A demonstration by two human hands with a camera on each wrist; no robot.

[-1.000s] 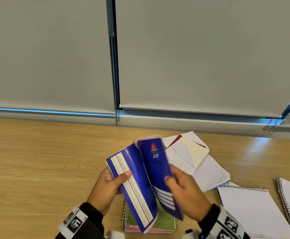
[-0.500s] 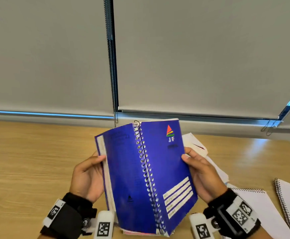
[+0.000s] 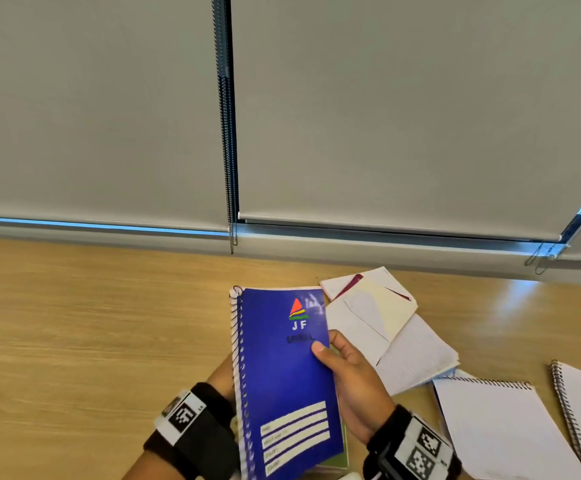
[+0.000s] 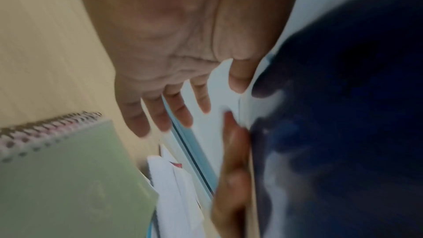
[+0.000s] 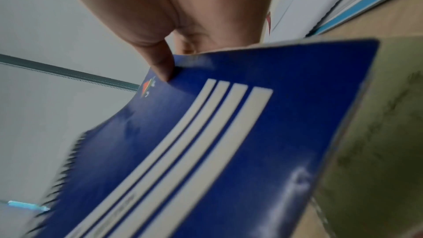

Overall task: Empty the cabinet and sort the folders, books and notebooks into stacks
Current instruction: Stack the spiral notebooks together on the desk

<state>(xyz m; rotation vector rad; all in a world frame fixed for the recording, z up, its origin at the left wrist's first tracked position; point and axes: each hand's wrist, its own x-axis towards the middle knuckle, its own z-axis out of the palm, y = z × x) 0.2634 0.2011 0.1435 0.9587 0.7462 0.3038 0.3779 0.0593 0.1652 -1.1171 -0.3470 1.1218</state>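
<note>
Over the desk (image 3: 74,341), at six o'clock, the blue notebook (image 3: 282,368) that was spread open is now closed; right hand (image 3: 355,386) grip clamped on its edge, left hand (image 3: 221,375) flat behind, ready for the green notebook (image 4: 68,178) stack.

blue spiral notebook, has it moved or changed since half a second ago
Yes. The blue spiral notebook was spread open; now it is closed, front cover up. Against the window sill, its top edge sits lower. The right hand grips its right edge.
</note>
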